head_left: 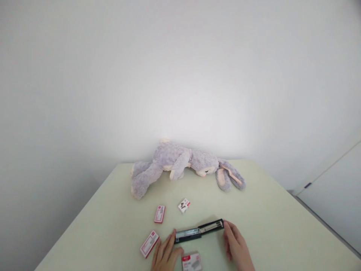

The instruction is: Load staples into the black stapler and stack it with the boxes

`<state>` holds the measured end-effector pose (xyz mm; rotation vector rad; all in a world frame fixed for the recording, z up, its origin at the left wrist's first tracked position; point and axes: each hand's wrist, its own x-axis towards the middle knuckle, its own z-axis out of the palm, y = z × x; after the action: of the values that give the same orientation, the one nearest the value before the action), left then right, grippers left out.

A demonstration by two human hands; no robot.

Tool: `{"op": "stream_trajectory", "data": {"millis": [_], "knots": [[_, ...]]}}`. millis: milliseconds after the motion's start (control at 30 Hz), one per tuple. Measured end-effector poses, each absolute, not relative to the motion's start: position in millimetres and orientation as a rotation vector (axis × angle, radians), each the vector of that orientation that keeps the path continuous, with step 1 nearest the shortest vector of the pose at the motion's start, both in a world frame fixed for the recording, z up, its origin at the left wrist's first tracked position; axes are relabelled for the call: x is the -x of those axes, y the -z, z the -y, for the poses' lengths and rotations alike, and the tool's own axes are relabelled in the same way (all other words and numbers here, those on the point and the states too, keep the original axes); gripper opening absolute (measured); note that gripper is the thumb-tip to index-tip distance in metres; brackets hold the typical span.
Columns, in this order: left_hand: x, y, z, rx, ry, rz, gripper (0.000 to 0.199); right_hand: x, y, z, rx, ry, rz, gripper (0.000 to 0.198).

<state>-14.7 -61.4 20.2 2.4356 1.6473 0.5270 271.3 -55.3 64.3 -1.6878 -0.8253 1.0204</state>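
A dark stapler [188, 235] lies on the table, folded out almost flat, with its metal inside facing up. My left hand [166, 254] rests at the left end of it, fingers stretched out, a fingertip touching the end and the thumb apart. At the opposite end, my right hand [236, 242] is closed on the stapler's tip between thumb and fingers. Just below the stapler sits a red and white staple box [192, 262], close to my left thumb. Another staple box [149, 244] lies right beside my left hand.
Farther up the table are a smaller red and white box [160, 214] and a white box [184, 205] with a dark picture on it. A lilac plush rabbit [172, 158] lies on its side along the back edge, against the white wall [180, 75].
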Motion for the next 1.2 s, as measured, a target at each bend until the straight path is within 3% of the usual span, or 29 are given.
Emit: {"op": "stream_trajectory", "data": {"millis": [233,533,733,1033,1200], "knots": [[16.3,-21.7,50.1,-2.443,-0.613,-1.585,0.04,-221.9,-33.9,70.4,1.607,-1.439,1.177,0.066],[20.7,-9.2,45.4,-2.49,-0.648,-1.548,0.048,-200.7,-29.8,59.6,1.591,-1.518,1.247,0.061],[29.2,-7.6,44.2,-2.52,-0.702,-1.461,0.048,-204.3,-24.8,61.5,1.647,-1.42,1.306,0.062],[40.5,-14.8,39.6,-2.635,-0.645,-1.352,0.048,-215.7,-72.6,59.7,1.761,-0.914,1.635,0.038],[38.7,-22.2,38.0,-2.651,-0.635,-1.346,0.046,-164.9,-68.7,46.2,1.555,-1.132,1.491,0.048]]}}
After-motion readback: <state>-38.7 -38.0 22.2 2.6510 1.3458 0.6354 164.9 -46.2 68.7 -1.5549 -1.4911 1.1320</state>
